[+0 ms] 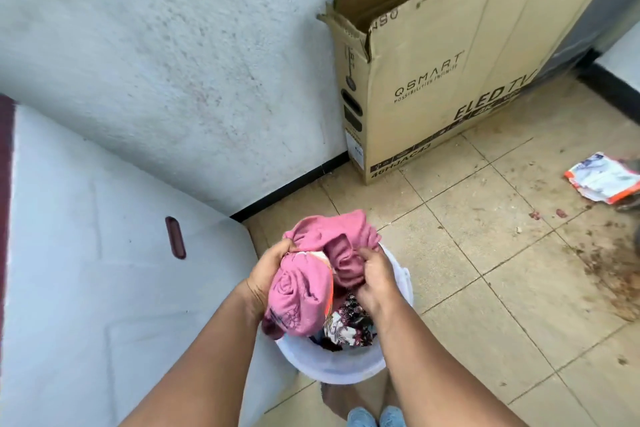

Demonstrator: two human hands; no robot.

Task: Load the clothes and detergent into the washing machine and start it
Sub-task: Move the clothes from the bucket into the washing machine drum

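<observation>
A white bucket (pixel 332 369) stands on the tiled floor in front of me, full of clothes. On top is a bundled pink garment (pixel 304 288); my left hand (pixel 268 270) grips its left side and my right hand (pixel 375 279) grips its right side. A dark floral cloth (pixel 349 322) lies underneath in the bucket. The white washing machine (pixel 86 270), lid closed with a dark red handle slot (pixel 175 237), stands to the left of the bucket. A torn white and orange packet (pixel 604 182) lies on the floor at the far right.
A large cardboard TV box (pixel 450 73) leans against the wall behind the bucket. The rough white wall (pixel 173 45) runs behind the machine. Dirt and brown stains (pixel 609 267) mark the tiles on the right. My feet (pixel 375 418) are below the bucket.
</observation>
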